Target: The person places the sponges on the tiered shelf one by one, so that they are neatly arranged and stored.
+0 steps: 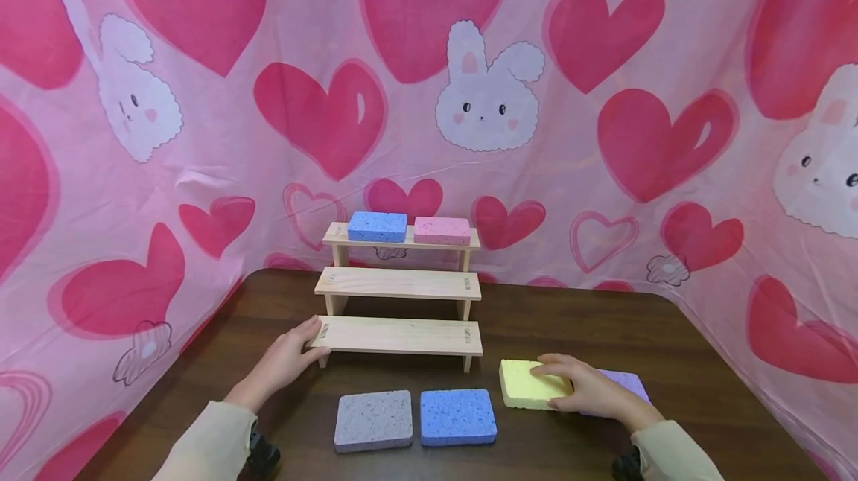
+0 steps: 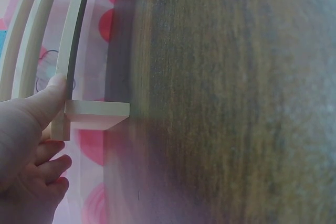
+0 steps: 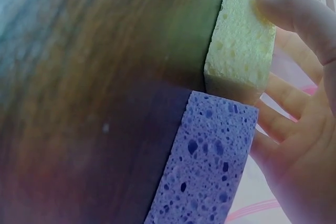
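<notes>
My left hand grips the left end of the lowest step of a three-tier wooden stand. In the left wrist view its thumb presses that step's front edge, with fingers beneath. My right hand holds a yellow sponge lying on the table, thumb on the near side and fingers over the far side. Partly hidden behind that hand is a purple sponge, large in the right wrist view. A grey sponge and a blue sponge lie flat before the stand.
On the stand's top step sit another blue sponge and a pink sponge, side by side. The dark wooden table ends at a pink cloth backdrop with hearts and rabbits, hanging behind and at both sides.
</notes>
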The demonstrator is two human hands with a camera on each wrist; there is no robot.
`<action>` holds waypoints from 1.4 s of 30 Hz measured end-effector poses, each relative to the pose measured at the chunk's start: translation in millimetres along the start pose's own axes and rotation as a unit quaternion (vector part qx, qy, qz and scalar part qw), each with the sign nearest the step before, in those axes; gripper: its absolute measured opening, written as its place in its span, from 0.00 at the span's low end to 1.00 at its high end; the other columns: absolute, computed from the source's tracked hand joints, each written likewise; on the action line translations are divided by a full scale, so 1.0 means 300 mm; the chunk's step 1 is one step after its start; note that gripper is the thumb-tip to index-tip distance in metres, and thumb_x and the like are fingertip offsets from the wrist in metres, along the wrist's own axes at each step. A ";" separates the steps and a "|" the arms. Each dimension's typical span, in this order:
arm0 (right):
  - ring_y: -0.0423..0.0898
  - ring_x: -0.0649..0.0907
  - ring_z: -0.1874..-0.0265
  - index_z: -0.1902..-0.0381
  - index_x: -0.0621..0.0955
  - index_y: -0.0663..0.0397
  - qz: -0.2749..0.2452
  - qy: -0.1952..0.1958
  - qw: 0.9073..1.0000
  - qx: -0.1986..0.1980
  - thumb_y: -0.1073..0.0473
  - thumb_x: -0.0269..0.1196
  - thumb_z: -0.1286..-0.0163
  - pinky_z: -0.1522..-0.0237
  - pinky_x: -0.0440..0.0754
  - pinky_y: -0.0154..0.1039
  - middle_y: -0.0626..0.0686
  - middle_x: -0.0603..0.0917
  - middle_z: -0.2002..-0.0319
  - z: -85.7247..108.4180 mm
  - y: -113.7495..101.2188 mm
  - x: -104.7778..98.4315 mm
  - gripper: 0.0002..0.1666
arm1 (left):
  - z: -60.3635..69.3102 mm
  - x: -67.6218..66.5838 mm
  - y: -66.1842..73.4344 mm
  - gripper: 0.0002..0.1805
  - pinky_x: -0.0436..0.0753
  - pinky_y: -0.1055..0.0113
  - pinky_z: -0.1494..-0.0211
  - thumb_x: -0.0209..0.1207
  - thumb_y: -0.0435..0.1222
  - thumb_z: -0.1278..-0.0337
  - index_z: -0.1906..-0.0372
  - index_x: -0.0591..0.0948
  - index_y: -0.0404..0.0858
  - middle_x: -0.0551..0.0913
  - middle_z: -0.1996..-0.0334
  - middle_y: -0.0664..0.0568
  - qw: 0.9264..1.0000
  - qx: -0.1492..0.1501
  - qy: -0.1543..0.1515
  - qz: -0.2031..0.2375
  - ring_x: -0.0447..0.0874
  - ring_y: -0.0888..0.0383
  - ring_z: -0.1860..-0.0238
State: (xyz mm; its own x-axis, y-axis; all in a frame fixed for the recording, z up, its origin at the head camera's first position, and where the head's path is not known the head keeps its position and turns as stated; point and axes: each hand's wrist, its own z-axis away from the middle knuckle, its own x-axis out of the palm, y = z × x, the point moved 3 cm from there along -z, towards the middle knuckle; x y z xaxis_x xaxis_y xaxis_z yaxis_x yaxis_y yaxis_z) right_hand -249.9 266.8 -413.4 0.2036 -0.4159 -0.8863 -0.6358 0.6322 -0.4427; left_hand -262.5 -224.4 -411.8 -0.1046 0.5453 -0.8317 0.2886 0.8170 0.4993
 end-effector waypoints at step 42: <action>0.50 0.73 0.54 0.49 0.79 0.53 0.052 0.078 0.995 -0.033 0.54 0.70 0.47 0.59 0.76 0.42 0.55 0.75 0.50 -0.029 -0.022 -0.050 0.26 | -0.004 0.001 0.005 0.34 0.50 0.43 0.34 0.63 0.38 0.48 0.39 0.67 0.25 0.65 0.39 0.32 1.000 0.004 0.002 -0.015 0.56 0.36 0.36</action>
State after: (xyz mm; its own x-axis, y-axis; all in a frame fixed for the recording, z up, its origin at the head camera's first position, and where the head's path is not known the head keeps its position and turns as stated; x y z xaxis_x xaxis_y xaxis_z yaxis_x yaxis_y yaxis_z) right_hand -255.2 263.3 -396.1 0.0206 -0.4503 -0.8927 -0.6957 0.6348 -0.3363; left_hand -263.2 -223.0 -411.0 -0.1180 0.5207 -0.8455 0.2930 0.8318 0.4714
